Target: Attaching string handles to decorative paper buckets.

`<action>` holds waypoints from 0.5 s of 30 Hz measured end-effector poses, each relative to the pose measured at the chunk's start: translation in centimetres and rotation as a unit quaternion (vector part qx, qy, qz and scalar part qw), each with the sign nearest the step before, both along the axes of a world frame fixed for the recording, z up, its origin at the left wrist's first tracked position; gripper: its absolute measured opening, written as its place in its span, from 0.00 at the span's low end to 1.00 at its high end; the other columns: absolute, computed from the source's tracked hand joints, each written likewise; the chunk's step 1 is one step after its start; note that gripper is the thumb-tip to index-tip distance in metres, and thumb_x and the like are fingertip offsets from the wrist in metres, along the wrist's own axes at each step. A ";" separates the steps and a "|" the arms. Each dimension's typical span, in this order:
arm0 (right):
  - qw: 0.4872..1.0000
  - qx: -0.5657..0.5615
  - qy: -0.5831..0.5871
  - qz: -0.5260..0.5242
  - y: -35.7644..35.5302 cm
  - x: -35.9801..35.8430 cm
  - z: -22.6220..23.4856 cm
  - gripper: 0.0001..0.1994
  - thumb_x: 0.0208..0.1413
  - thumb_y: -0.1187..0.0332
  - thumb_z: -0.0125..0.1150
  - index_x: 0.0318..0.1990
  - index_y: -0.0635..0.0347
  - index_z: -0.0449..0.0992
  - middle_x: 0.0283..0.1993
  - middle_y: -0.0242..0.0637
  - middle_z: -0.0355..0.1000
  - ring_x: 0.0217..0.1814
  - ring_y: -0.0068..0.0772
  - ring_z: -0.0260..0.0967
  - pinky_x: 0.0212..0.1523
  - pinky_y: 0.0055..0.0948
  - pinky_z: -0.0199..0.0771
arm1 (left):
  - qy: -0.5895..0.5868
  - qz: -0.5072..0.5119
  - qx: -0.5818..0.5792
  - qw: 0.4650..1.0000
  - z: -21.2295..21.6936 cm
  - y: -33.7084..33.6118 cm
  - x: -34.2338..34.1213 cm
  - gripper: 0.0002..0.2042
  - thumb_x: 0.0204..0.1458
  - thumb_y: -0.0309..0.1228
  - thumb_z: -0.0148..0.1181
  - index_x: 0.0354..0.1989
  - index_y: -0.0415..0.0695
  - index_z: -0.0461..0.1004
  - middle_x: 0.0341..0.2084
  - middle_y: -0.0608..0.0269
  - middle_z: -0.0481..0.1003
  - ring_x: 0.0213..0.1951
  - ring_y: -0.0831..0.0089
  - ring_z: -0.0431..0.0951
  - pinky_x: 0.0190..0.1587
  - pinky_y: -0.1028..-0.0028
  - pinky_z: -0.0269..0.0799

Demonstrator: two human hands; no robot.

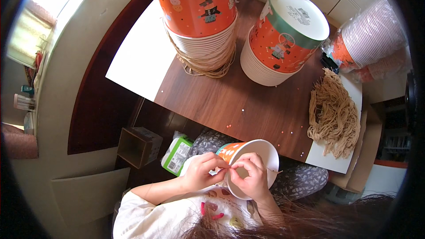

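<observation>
1. The tub (267, 154) sits tilted on the lap (301, 179), mouth upward, likely so both hands can reach its rim.
2. Left hand (204, 171) and right hand (251, 175) meet at its left side, each hand's fingers pinched together; what they grip, I cannot tell.
3. Cords (334, 113) lie right on the table (208, 102), probably for easy reach.
4. Upturned stacks (201, 11) stand farther back, perhaps leaving working room.

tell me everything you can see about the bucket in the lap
The bucket looks like paperboard: white inside, orange and green outside. It sits tilted in the lap, mouth up, with a thin cord-like piece at its right rim. The left hand and right hand meet over its left rim, the right hiding part of the opening; contact is unclear.
</observation>
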State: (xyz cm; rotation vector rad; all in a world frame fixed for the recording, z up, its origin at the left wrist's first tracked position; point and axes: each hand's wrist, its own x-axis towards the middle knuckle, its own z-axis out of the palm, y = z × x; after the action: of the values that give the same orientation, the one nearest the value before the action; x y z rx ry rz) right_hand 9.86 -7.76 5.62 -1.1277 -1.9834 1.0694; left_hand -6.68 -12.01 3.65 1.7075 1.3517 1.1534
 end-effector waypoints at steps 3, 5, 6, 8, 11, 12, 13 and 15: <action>1.000 0.009 -0.005 0.001 -0.1 0.0 0.0 0.07 0.35 0.76 0.64 0.23 0.58 0.71 0.30 0.33 0.66 0.35 0.33 0.66 0.36 0.30 0.66 | -0.052 -0.026 -0.095 0.994 0.3 0.0 -0.3 0.06 0.39 0.22 0.60 0.28 0.41 0.73 0.24 0.64 0.70 0.25 0.73 0.72 0.24 0.77 0.68; 1.000 0.012 -0.004 0.003 -0.1 0.0 0.0 0.08 0.35 0.75 0.64 0.24 0.57 0.70 0.31 0.33 0.65 0.35 0.35 0.65 0.37 0.32 0.66 | -0.088 -0.043 -0.149 0.984 0.2 0.1 -0.6 0.04 0.41 0.23 0.59 0.28 0.41 0.72 0.25 0.64 0.70 0.26 0.76 0.71 0.25 0.79 0.67; 1.000 0.018 -0.006 0.006 -0.1 0.0 0.1 0.08 0.35 0.76 0.64 0.24 0.56 0.70 0.31 0.33 0.65 0.35 0.35 0.65 0.37 0.32 0.65 | -0.115 -0.063 -0.168 0.977 -0.1 0.1 -0.8 0.04 0.43 0.23 0.58 0.28 0.40 0.72 0.25 0.66 0.69 0.28 0.78 0.70 0.27 0.81 0.66; 1.000 0.023 -0.009 0.009 -0.1 0.0 0.1 0.08 0.35 0.76 0.63 0.24 0.56 0.70 0.31 0.33 0.65 0.35 0.35 0.65 0.38 0.32 0.65 | -0.143 -0.084 -0.186 0.969 -0.6 0.1 -0.9 0.03 0.45 0.24 0.57 0.29 0.39 0.71 0.26 0.67 0.68 0.29 0.81 0.68 0.29 0.82 0.65; 1.000 0.023 -0.011 0.011 -0.1 0.0 0.1 0.08 0.35 0.76 0.63 0.24 0.57 0.69 0.31 0.33 0.65 0.35 0.35 0.65 0.38 0.32 0.65 | -0.259 -0.106 -0.240 0.930 -1.1 0.1 -0.9 0.03 0.48 0.24 0.55 0.30 0.38 0.71 0.26 0.69 0.67 0.31 0.83 0.66 0.33 0.83 0.64; 1.000 0.024 -0.011 0.011 -0.1 0.0 0.1 0.08 0.35 0.76 0.63 0.24 0.56 0.69 0.31 0.33 0.65 0.35 0.35 0.65 0.38 0.32 0.65 | -0.281 -0.119 -0.259 0.916 -1.2 0.1 -0.9 0.03 0.50 0.24 0.54 0.31 0.38 0.70 0.27 0.69 0.68 0.31 0.83 0.67 0.35 0.82 0.64; 1.000 0.025 -0.011 0.011 -0.1 0.0 0.2 0.08 0.35 0.76 0.63 0.24 0.56 0.69 0.31 0.33 0.65 0.35 0.35 0.65 0.38 0.33 0.65 | -0.303 -0.133 -0.278 0.902 -1.3 0.1 -1.0 0.03 0.51 0.24 0.53 0.31 0.38 0.70 0.28 0.69 0.68 0.32 0.84 0.67 0.37 0.82 0.64; 1.000 0.026 -0.011 0.008 -0.2 0.0 0.2 0.08 0.35 0.76 0.63 0.24 0.56 0.69 0.31 0.33 0.65 0.35 0.35 0.65 0.37 0.33 0.65 | -0.350 -0.135 -0.314 0.872 -1.4 0.1 -0.9 0.04 0.52 0.25 0.53 0.32 0.38 0.70 0.29 0.70 0.69 0.33 0.84 0.67 0.39 0.82 0.64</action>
State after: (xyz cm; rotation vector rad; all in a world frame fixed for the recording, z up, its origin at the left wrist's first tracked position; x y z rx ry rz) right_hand 9.85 -7.91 5.77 -1.1029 -2.0291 1.0116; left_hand -7.61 -11.95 2.21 0.8381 0.8463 0.8924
